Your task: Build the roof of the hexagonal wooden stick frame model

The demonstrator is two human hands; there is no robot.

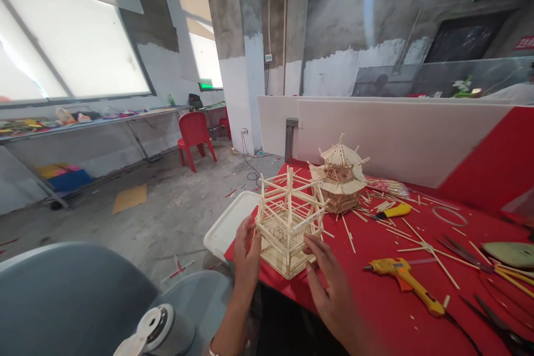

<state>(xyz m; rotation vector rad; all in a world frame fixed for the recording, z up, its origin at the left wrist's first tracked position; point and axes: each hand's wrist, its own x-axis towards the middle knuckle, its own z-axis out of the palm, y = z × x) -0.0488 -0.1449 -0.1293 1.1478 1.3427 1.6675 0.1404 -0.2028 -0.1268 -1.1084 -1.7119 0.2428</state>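
Note:
A hexagonal frame model of thin wooden sticks [287, 219] stands on the red table [375, 267] near its left corner. My left hand [246, 253] grips its left side with curled fingers. My right hand [329, 283] touches the model's lower right edge with the fingertips, fingers stretched forward. Behind it stands a finished stick pavilion [342, 175] with a tiered roof.
A yellow glue gun [406, 278] lies to the right of my right hand. Loose sticks, a yellow-handled knife [392, 211], scissors [463, 253] and a tape ring [449, 215] lie about. A white tray [229, 222] juts past the table's left edge. A red chair [194, 136] stands on the floor.

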